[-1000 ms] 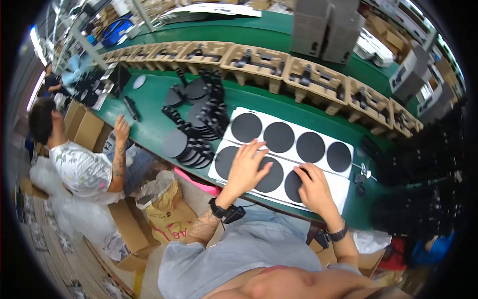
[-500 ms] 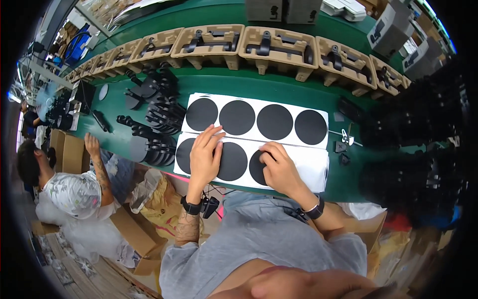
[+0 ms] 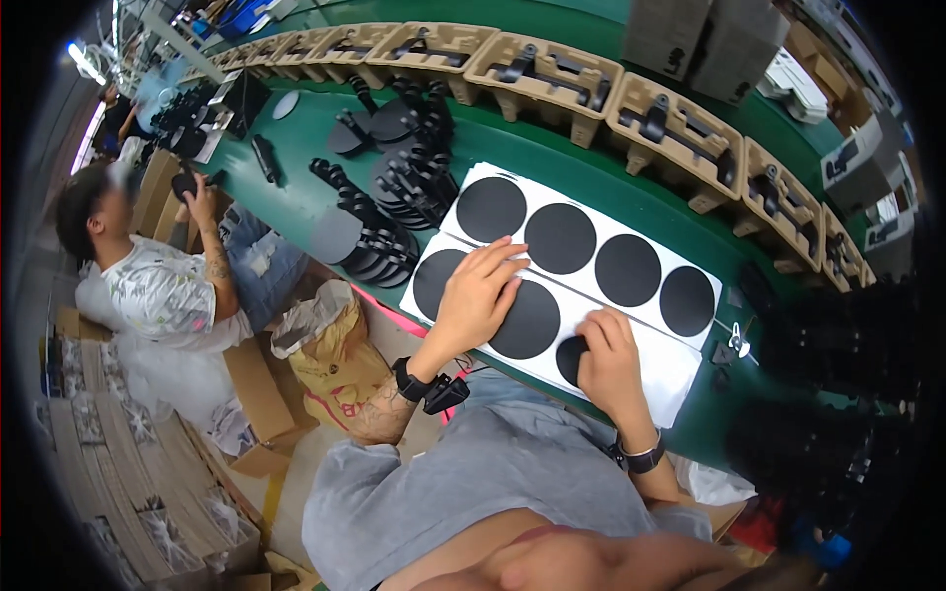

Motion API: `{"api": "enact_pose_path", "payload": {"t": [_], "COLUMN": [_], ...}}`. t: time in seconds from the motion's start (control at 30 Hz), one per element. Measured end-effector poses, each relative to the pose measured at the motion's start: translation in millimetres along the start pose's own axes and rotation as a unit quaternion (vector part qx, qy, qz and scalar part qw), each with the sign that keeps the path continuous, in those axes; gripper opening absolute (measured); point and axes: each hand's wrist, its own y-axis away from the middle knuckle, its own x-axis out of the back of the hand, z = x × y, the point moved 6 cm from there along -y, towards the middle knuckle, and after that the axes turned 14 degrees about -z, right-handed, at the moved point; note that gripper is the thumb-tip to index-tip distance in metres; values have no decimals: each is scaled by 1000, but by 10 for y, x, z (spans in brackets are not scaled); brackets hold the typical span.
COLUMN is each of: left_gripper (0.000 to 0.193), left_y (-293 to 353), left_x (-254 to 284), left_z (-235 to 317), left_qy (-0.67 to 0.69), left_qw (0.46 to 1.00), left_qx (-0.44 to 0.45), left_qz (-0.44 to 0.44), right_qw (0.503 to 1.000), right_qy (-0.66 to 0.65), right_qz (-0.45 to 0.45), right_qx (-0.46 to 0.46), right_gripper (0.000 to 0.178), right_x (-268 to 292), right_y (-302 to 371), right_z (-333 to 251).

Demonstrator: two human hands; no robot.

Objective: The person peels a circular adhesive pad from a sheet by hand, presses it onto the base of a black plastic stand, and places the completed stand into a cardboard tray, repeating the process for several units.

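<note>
Two white backing sheets with black round stickers lie on the green table in front of me. The far sheet (image 3: pixel 574 277) carries several stickers in a row; the near sheet (image 3: pixel 662 364) has a blank white right end. My left hand (image 3: pixel 480 298) rests open on the near sheet, fingers spread between two stickers, the tips reaching the far sheet. My right hand (image 3: pixel 613 362) has its fingers bent and drawn together at the right edge of the last black sticker (image 3: pixel 571 359) of the near row. That hand partly covers the sticker, and its fingertips are mostly hidden.
Black stands with round bases (image 3: pixel 370 231) are stacked left of the sheets. A row of brown pulp trays (image 3: pixel 547 87) with black parts runs behind. Small metal and black pieces (image 3: pixel 729 347) lie at right. Another person (image 3: pixel 163 266) sits at left beside cardboard boxes (image 3: pixel 261 409).
The whole view has turned, so the table now slants down to the right. Both hands stay at nearly the same places on the sheets. The other person now holds up a dark object.
</note>
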Motion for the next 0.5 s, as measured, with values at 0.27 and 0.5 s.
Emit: {"api": "enact_pose_path", "payload": {"t": [0.27,0.5], "left_gripper": [21,43], "left_y": [192,1277], "left_x": [136,1370], "left_z": [31,-1063], "left_qy": [-2,-57], "left_qw": [988,825], "left_qx": [-82,199], "left_qz": [129,525], "right_qw": [858,813], "right_qy": [-258,-339], "right_qz": [443,473], "right_qx": [-16,-8], "right_gripper": [13,23], "right_x": [472,432], "right_y": [486,506], "right_z": [423,500]}}
